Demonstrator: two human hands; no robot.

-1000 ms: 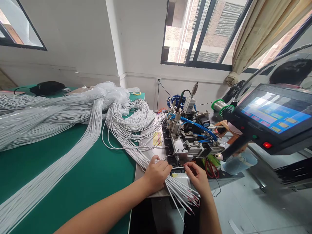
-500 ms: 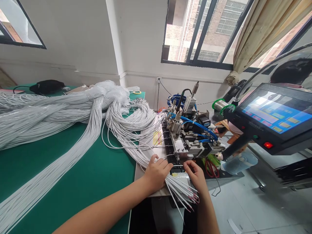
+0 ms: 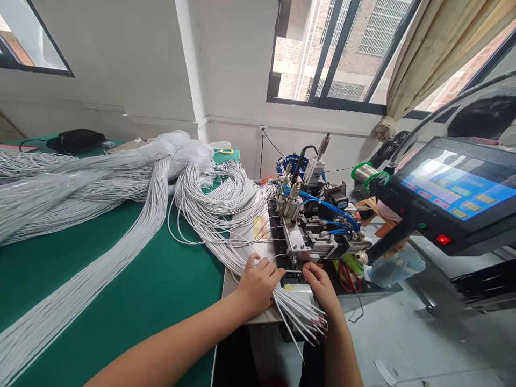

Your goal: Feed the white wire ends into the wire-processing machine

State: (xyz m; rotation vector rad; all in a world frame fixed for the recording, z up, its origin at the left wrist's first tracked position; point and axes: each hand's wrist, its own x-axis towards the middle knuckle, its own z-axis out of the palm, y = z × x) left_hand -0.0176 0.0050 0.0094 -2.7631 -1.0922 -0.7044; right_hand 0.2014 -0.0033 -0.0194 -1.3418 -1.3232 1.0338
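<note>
My left hand (image 3: 260, 286) lies over a bundle of white cables (image 3: 299, 310), whose reddish-tipped ends fan out below it. Its thumb and forefinger pinch a single white cable (image 3: 293, 271). The other end of that cable is between the closed fingertips of my right hand (image 3: 321, 284). Stretched almost level, this cable lies at the near end of the machine's black track (image 3: 287, 262), under a metal head. Whether it rests in a slot there is too small to tell. Further cables run from the bundle into the machine (image 3: 296, 236) higher up.
A green table (image 3: 185, 290) carries large bundles of white cables (image 3: 141, 215), partly wrapped in plastic. At right stand a lit screen (image 3: 459, 183) and a wire spool (image 3: 366, 176). Red-handled scissors (image 3: 350, 277) and a clear blue container (image 3: 397, 267) sit beside the machine. Someone's dark-haired head (image 3: 484, 121) is behind the screen.
Both hands have shifted slightly up toward the machine, carrying the stretched cable with them. My right fingers have drawn in closer together. The bundle's ends have shifted a little.
</note>
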